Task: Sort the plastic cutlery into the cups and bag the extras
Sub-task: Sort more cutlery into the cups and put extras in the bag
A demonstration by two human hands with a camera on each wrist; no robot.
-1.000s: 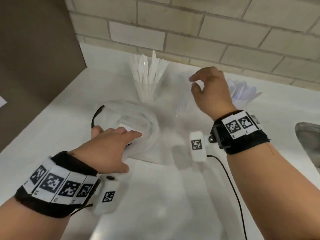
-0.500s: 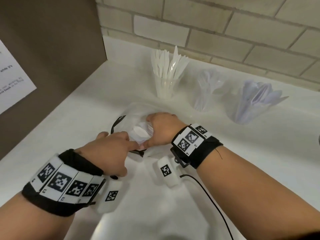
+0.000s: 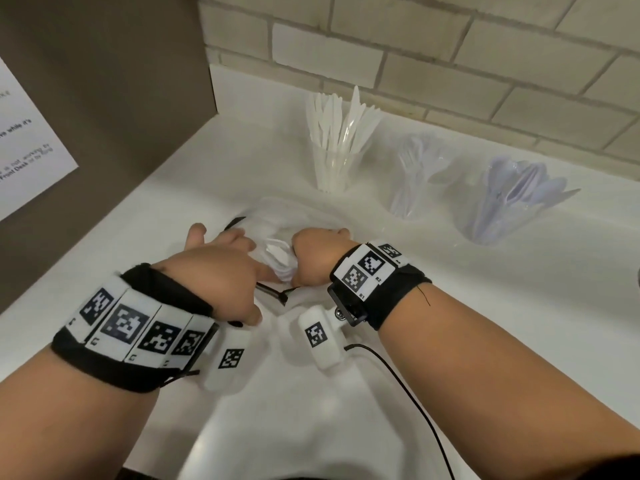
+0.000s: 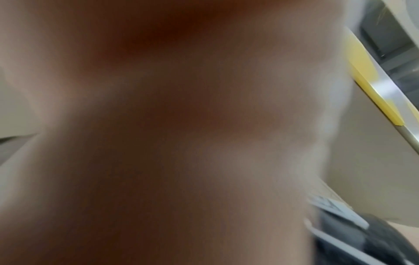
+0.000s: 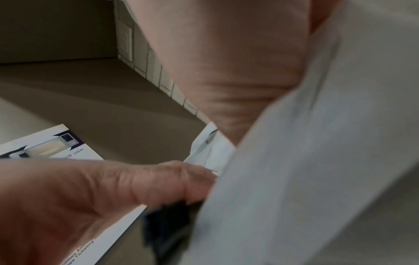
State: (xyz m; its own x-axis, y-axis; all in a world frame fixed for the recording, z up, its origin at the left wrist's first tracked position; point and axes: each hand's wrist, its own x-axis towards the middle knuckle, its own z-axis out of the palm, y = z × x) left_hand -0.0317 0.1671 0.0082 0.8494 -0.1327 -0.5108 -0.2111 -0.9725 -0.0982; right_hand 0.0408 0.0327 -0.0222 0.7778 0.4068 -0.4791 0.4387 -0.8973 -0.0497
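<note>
Three clear cups stand at the back of the white counter [image 3: 173, 209]: a knife cup [image 3: 332, 168], a fork cup [image 3: 410, 188] and a spoon cup [image 3: 509, 206]. In front of them lies a clear plastic bag [image 3: 277, 213] with a black zip edge [image 3: 273, 293] and white cutlery [image 3: 277, 254] inside. My left hand [image 3: 225, 244] rests on the bag's left side, thumb spread out, fingers reaching forward. My right hand [image 3: 311, 258] grips the bag's right side with curled fingers. In the right wrist view my thumb [image 5: 158, 181] presses against the bag [image 5: 317, 161]. The left wrist view is only blurred skin.
A brown side panel [image 3: 104, 98] with a paper notice [image 3: 24, 143] walls off the left. A brick wall [image 3: 450, 64] runs behind the cups. A black cable [image 3: 415, 400] trails from my right wrist across the front of the counter.
My right hand has come down from near the cups to the bag and taken hold of it. My left hand stayed on the bag and spread its thumb.
</note>
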